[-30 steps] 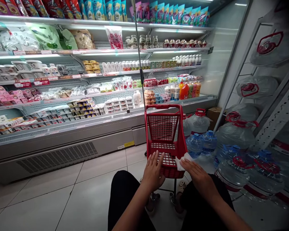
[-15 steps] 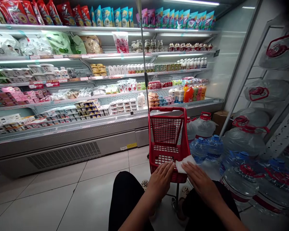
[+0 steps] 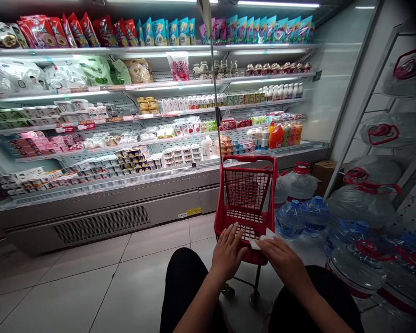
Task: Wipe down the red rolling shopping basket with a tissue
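Observation:
A small red shopping cart (image 3: 247, 189) stands between my knees, its basket a plastic lattice. My left hand (image 3: 229, 249) lies over the near left part of the basket's rim, fingers stretched out and slightly spread, with nothing in them. Near the right part of the same rim, my right hand (image 3: 280, 255) has its fingers pressed on a crumpled white cloth (image 3: 266, 235). Part of the cloth is hidden under those fingers, and another edge lies against the red plastic between my hands.
A refrigerated display (image 3: 166, 185) with several shelves of packaged goods runs along the far side. Large water bottles (image 3: 291, 218) stand close to the cart's right. More bottles fill a rack (image 3: 377, 134) at the far right. Tiled floor (image 3: 138, 291) extends to the left.
The view has swung slightly left. My left hand has shifted left along the rim with its fingers more spread. The white cloth, spread wider before, is now bunched under my right fingers.

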Demonstrator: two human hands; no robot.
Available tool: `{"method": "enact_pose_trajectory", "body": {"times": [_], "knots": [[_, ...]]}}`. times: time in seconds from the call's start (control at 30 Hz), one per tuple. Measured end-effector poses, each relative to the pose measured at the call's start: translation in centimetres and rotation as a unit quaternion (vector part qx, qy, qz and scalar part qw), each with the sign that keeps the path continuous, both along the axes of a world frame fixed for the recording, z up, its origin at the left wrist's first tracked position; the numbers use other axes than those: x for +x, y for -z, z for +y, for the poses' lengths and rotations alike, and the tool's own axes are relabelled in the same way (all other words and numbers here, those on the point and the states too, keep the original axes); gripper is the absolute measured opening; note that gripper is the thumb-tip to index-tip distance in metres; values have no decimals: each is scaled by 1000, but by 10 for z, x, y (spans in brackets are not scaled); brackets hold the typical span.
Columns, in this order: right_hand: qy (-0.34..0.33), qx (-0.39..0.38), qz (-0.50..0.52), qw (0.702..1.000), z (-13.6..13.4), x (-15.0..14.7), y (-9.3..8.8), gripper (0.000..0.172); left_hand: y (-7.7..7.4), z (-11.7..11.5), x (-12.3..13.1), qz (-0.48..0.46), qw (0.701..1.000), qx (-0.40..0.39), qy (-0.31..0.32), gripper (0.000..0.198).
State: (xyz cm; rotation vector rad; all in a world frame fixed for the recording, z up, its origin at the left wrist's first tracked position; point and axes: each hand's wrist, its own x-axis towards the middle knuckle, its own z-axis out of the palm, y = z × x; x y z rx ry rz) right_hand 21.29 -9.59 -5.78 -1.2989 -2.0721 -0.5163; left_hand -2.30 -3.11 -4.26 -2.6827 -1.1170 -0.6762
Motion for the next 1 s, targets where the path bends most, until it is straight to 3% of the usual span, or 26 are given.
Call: {"method": "enact_pose_trajectory", "body": {"times": [0.2,0.37,0.53,0.63,0.83,0.9,1.0], "knots": [[-96,21,-43,994,18,1,-14,59,-12,29,-33,-5,997,-25,-70,48],[-73,27,-7,997,35,1,-15,64,-16,35,-32,-14,987,-54,-149,54],[-118,47,-36,991,32,-48,-8,60,-6,15,-14,-49,995,-30,-77,46],[-144,28,-46,988,35,-41,-11,62,-7,10,-21,-57,995,-43,-73,46],[-7,8,26,1000,59,37,-19,66,-19,14,-40,-46,991,-70,-100,48],[12,17,28,999,59,31,-16,67,-19,11,-36,-43,991,-63,-110,54],[-10,22,11,1000,50,-14,-11,69,-17,5,-29,-38,995,-43,-85,65]]}}
